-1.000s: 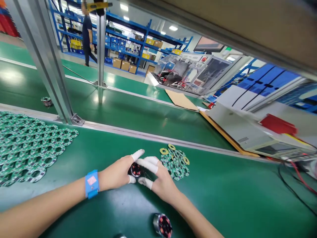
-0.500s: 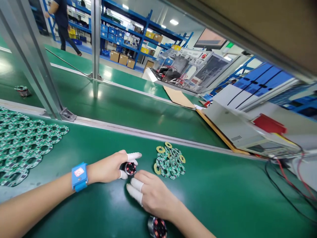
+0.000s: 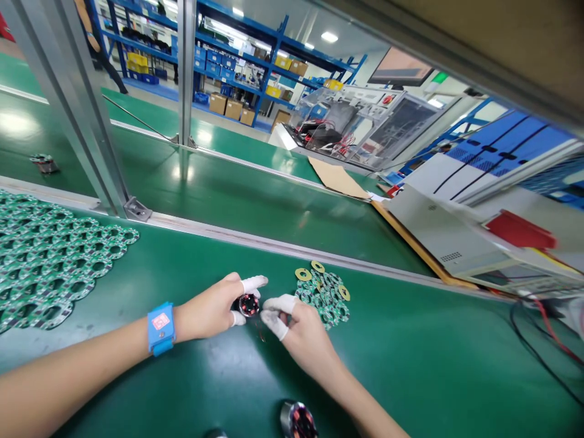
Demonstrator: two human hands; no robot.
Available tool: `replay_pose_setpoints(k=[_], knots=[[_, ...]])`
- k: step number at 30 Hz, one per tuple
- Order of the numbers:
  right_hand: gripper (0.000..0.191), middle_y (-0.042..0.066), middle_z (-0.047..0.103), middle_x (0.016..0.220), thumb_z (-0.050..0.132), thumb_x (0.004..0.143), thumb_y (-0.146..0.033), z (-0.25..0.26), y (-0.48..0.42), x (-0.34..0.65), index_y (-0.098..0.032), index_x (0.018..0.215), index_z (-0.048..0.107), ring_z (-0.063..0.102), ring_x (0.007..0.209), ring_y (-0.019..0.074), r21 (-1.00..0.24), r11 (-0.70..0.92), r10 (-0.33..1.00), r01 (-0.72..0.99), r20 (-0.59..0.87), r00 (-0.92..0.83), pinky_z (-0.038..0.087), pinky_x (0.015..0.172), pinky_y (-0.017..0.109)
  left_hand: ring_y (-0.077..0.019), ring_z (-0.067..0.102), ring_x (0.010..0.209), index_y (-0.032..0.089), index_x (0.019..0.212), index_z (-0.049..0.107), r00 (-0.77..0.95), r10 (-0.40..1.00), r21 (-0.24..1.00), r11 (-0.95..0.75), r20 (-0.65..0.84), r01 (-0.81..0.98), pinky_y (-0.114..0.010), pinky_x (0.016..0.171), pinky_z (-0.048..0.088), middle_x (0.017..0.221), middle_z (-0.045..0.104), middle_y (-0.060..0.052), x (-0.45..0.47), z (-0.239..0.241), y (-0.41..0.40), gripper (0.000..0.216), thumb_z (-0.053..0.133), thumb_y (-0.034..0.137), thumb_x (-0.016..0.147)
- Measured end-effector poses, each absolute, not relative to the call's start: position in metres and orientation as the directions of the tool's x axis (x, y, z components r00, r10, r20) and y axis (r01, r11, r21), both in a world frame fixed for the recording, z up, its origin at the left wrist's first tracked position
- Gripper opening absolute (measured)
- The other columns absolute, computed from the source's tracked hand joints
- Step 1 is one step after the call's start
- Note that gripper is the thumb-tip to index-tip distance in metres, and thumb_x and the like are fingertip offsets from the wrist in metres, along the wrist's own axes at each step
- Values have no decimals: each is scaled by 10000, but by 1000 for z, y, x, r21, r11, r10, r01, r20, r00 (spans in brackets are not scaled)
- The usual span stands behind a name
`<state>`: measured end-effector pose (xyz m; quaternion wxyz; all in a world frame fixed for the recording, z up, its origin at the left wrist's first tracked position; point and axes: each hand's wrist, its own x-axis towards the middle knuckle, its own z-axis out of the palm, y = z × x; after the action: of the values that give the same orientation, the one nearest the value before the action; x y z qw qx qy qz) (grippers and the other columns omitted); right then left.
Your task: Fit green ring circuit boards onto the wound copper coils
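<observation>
My left hand [image 3: 207, 311], with white finger cots and a blue wrist strap [image 3: 161, 328], grips a small round motor stator [image 3: 249, 305] between thumb and fingers. Dark and copper-red windings show on its upturned face. Right beside it is my right hand [image 3: 305, 331], its cotted thumb and fingertips pinched together at the stator's right edge. Whatever lies between those fingertips is too small to make out. A thin reddish wire [image 3: 261, 336] shows just below them. Another stator [image 3: 298, 420] sits on the green bench near the bottom edge.
Loose ring-shaped circuit boards [image 3: 336, 313] and yellow rings [image 3: 303, 275] lie right of my hands. Rows of green ring boards [image 3: 50, 261] cover the left. A metal rail [image 3: 255, 245] and post [image 3: 86, 109] border the bench. Cables [image 3: 524, 340] hang at right.
My right hand has moved up and right, from below the stator to its right side, fingertips now pinched. The left hand keeps its grip. The camera view has shifted slightly.
</observation>
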<state>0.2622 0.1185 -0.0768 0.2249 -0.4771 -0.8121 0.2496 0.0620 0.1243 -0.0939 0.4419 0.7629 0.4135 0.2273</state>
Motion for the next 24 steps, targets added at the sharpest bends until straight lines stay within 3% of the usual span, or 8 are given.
replay_pose_setpoints(k=[2,4,8,12,15,18,20,24], knots=[[213,0,558,549,560,791,-326,-80,120,258,-182,698,685,447,509,127,-684,332,876,650,-33,-481,349,476,225,-184,495,918,251,1383,303,546,837,848,-299,13,437,-330,896,419,1008,502,-51,63,-96,124,734,533,51,716],[240,14,577,570,575,764,-357,-81,119,255,-168,668,686,452,526,129,-773,227,878,593,-101,-468,358,495,230,-182,492,895,251,1385,292,540,840,829,-330,41,451,-324,869,429,993,501,-52,65,-98,123,725,514,44,726],[296,20,580,581,608,716,-417,-77,118,252,-149,596,642,475,556,140,-901,53,907,430,-136,-397,387,541,248,-179,479,857,248,1372,296,566,818,749,-437,102,498,-290,800,438,925,499,-43,67,-93,118,719,454,-12,721],[322,-13,495,499,551,743,-388,-73,119,252,-158,518,557,412,487,115,-914,49,936,402,-99,-338,337,483,230,-188,451,845,208,1316,371,624,766,640,-558,153,528,-280,763,426,884,524,-49,69,-83,115,670,370,-67,705],[273,-9,499,489,494,760,-311,-81,114,252,-163,543,569,416,470,120,-791,162,952,590,-32,-305,308,468,228,-177,463,839,222,1336,354,597,790,668,-520,139,532,-267,766,434,888,516,-42,67,-85,116,673,408,-40,718],[246,10,547,518,475,783,-241,-90,103,250,-169,587,606,460,491,135,-479,386,911,789,61,-408,285,484,242,-170,496,833,243,1387,286,531,843,744,-408,85,529,-290,804,446,922,506,-41,63,-93,121,707,492,39,742],[254,26,587,567,466,817,-236,-89,100,251,-176,631,626,507,534,146,-330,509,856,795,101,-506,291,499,245,-178,514,864,244,1400,262,528,848,787,-351,37,508,-314,836,446,958,518,-50,60,-95,123,718,516,80,749],[293,9,637,619,445,883,-322,-70,120,270,-210,714,656,568,583,145,-412,494,845,766,17,-535,366,536,227,-199,510,1019,242,1414,216,599,800,847,-315,-6,429,-345,932,410,1113,546,-66,54,-90,128,777,522,75,719]])
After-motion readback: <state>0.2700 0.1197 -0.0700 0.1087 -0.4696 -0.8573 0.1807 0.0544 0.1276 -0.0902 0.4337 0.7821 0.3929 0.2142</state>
